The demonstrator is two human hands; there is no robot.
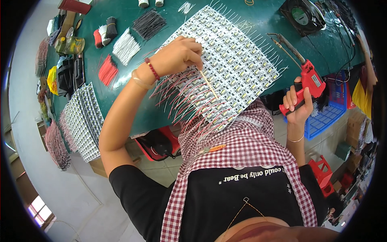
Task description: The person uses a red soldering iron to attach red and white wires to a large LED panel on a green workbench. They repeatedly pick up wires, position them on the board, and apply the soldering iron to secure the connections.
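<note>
A large white panel of small LED boards (238, 60) lies on the green table, its near edge reaching over my checked apron. White wires stick out along its far and right edges, and red and white wires (181, 101) fringe its near left side. Above the panel, my left hand (179, 54) pinches a thin pale stick (208, 84), whose lower end points down at the boards. Whether that end touches them I cannot tell. My right hand (299, 105) is wrapped round the handle of a red soldering gun (311, 80), held right of the panel with its metal tip pointing up and left.
Bundles of red wires (108, 70), white wires (126, 46) and black wires (149, 24) lie on the green table (133, 109). More wired LED panels (82, 121) stand at the left. A black fan (302, 15) sits far right. A blue crate (328, 121) stands below the right edge.
</note>
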